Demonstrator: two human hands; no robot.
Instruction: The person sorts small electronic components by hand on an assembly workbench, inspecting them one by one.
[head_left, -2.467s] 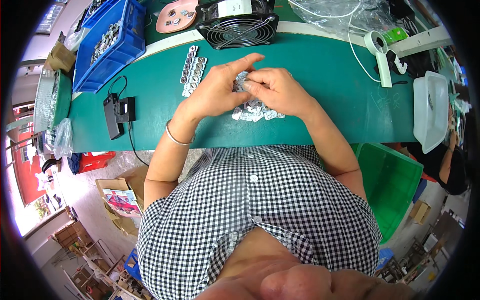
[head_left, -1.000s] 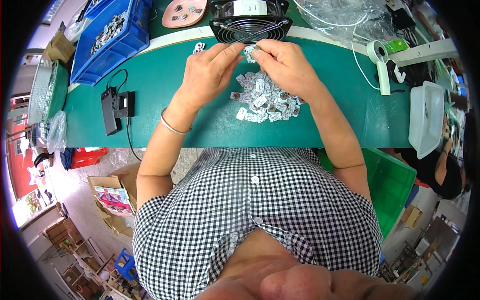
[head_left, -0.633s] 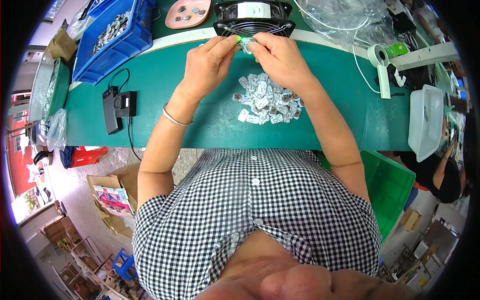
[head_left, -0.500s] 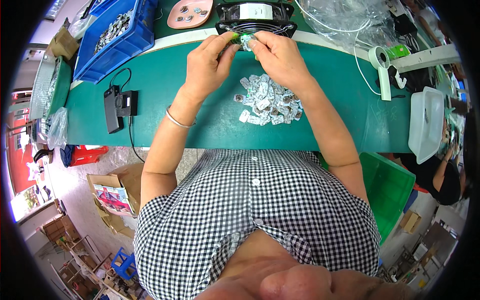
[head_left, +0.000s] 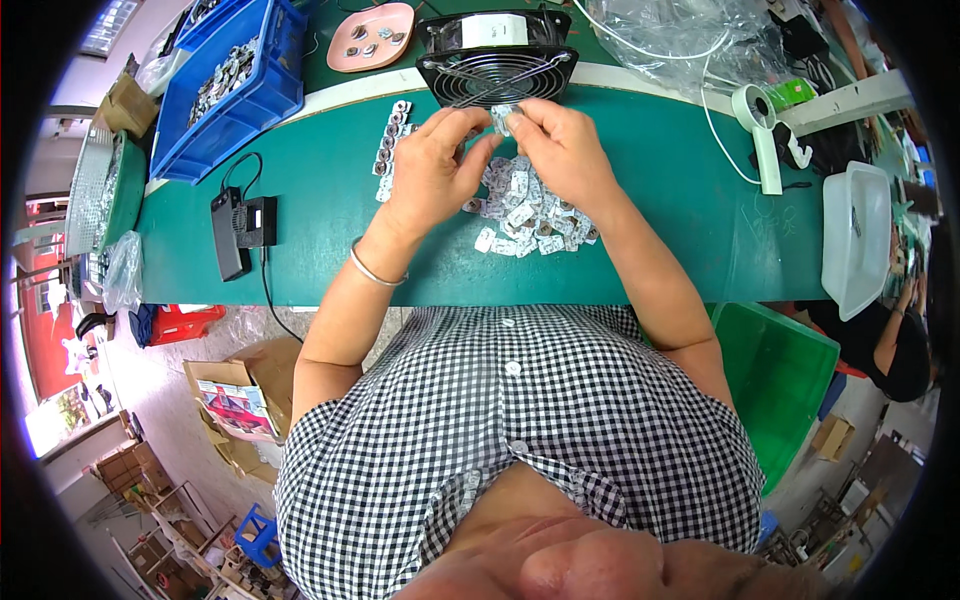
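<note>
both hands (head_left: 500,150) pinching small part (head_left: 500,115), over pile (head_left: 525,212)

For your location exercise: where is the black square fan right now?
In the head view, the black square fan stands at the far edge of the green table, just beyond both hands, right of the pink dish.

Matt green table mat (head_left: 650,180), glossy blue plastic bin (head_left: 250,100), black metal fan grille (head_left: 497,75).

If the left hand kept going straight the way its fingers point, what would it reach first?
Probably the small pale part pinched between both hands, then the black fan just beyond; the left hand points up-table toward it, though depth is unclear.
</note>
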